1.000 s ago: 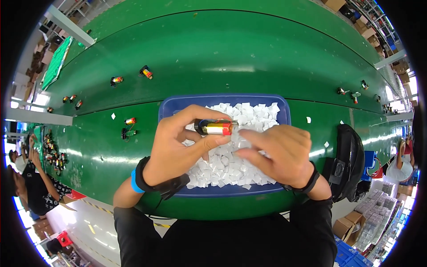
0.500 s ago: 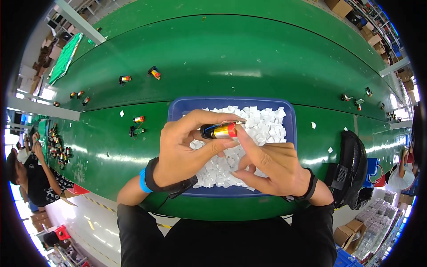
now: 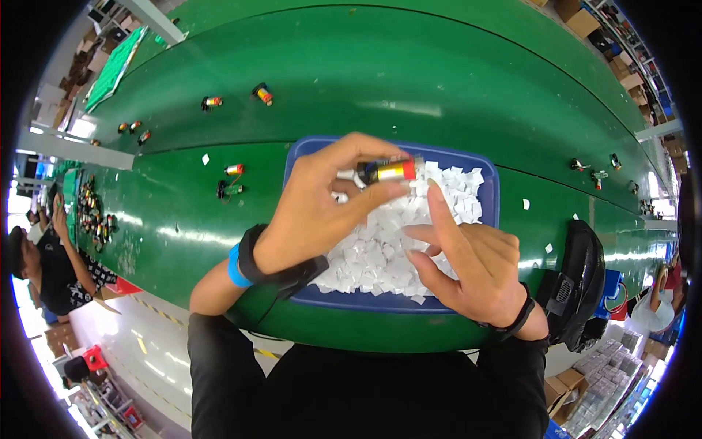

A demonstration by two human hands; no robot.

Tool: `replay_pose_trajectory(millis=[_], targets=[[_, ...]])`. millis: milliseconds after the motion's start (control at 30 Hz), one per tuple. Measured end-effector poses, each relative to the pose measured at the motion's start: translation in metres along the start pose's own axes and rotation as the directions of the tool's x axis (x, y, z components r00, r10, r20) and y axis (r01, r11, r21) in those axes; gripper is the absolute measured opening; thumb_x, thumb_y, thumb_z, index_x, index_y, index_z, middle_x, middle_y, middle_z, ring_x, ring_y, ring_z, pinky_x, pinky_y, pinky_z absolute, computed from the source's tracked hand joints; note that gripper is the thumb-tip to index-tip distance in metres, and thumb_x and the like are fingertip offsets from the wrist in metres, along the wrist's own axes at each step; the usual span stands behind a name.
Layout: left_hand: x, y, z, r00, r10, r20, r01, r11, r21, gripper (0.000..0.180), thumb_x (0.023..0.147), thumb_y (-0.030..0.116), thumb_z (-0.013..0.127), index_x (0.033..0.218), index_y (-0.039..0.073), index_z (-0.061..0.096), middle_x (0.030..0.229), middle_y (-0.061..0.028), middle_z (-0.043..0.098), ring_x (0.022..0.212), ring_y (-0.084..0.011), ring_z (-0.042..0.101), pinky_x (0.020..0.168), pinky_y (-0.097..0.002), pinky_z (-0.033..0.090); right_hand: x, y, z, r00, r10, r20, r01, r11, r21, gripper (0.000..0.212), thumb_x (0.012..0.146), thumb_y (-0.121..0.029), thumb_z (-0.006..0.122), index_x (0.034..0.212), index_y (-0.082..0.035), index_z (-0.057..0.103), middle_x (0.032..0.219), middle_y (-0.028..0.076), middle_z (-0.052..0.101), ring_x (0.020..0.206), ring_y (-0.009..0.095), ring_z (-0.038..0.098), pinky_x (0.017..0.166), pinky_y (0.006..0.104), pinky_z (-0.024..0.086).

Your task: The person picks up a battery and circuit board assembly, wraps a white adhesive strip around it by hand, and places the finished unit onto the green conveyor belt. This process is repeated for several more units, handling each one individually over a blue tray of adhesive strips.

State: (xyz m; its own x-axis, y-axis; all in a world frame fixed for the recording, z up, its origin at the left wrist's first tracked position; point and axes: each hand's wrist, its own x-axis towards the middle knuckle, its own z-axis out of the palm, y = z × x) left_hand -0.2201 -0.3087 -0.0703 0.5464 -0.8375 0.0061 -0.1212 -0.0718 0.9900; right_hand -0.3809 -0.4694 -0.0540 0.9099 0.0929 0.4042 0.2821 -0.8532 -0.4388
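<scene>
My left hand [image 3: 322, 194] is closed on a small battery-like cylinder [image 3: 391, 172], thumb below and fingers above. It has a gold and silver wrap, a red end pointing right and a black end toward my palm. Below and to its right, my right hand [image 3: 479, 267] is held with its fingers apart and nothing visible in them; the index finger points up, clear of the red end. Both hands are above a blue plastic tub [image 3: 495, 197] filled with small white paper-like pieces [image 3: 365, 256].
Similar cylinders with wires [image 3: 212, 102] lie about the green table [image 3: 190, 241], and a pile [image 3: 93, 219] of them sits at far left. A black bag [image 3: 581, 285] rests on the right edge. A person [image 3: 62, 271] sits at left, another [image 3: 651, 304] at far right.
My left hand has lifted the cylinder away from my right index finger, which was touching its red end. The right fingers have spread. The whole view has shifted slightly.
</scene>
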Motion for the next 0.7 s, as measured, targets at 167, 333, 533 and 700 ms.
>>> replay_pose_trajectory(millis=[167,333,533,700], targets=[[0.011,-0.004,-0.002,0.998,-0.018,-0.063,0.016,0.999,-0.041,0.031,0.088,0.004,0.074,0.118,0.001,0.064,0.110,-0.0070,0.069,0.092,-0.0107,0.065,0.057,-0.0205,0.054,-0.001,0.007,0.010,0.987,0.085,-0.138,-0.073,0.993,0.089,0.064,0.077,-0.006,0.078,0.136,0.002,0.056,0.077,0.004,0.069,0.059,0.017,0.065,0.053,0.0271,0.050],[0.017,-0.022,-0.002,0.952,0.304,-0.031,-0.286,0.924,0.255,0.028,0.084,0.004,0.077,0.111,0.004,0.069,0.104,-0.0041,0.070,0.083,-0.0068,0.063,0.054,-0.0212,0.050,0.006,0.020,0.018,0.980,0.155,-0.126,-0.154,0.988,0.020,0.054,0.079,-0.010,0.078,0.131,-0.004,0.062,0.074,0.003,0.065,0.059,0.017,0.063,0.050,0.0286,0.049],[0.032,-0.037,-0.027,0.911,0.411,-0.006,-0.328,0.736,0.591,0.026,0.082,0.006,0.078,0.107,0.006,0.072,0.096,-0.0017,0.071,0.075,-0.0036,0.060,0.050,-0.0229,0.044,0.003,0.026,0.016,0.993,0.113,-0.039,-0.112,0.993,0.026,0.048,0.078,-0.001,0.078,0.124,-0.003,0.065,0.078,0.003,0.068,0.062,0.014,0.066,0.054,0.0264,0.049],[0.058,-0.059,-0.090,0.948,0.216,-0.235,-0.063,0.848,0.526,0.026,0.086,0.017,0.076,0.110,0.008,0.072,0.087,0.0012,0.071,0.070,-0.0026,0.057,0.047,-0.0221,0.041,0.001,0.023,0.014,0.996,0.079,-0.039,-0.080,0.996,-0.032,0.041,0.077,-0.001,0.077,0.117,-0.003,0.068,0.076,0.002,0.068,0.060,0.015,0.064,0.052,0.0269,0.047]])
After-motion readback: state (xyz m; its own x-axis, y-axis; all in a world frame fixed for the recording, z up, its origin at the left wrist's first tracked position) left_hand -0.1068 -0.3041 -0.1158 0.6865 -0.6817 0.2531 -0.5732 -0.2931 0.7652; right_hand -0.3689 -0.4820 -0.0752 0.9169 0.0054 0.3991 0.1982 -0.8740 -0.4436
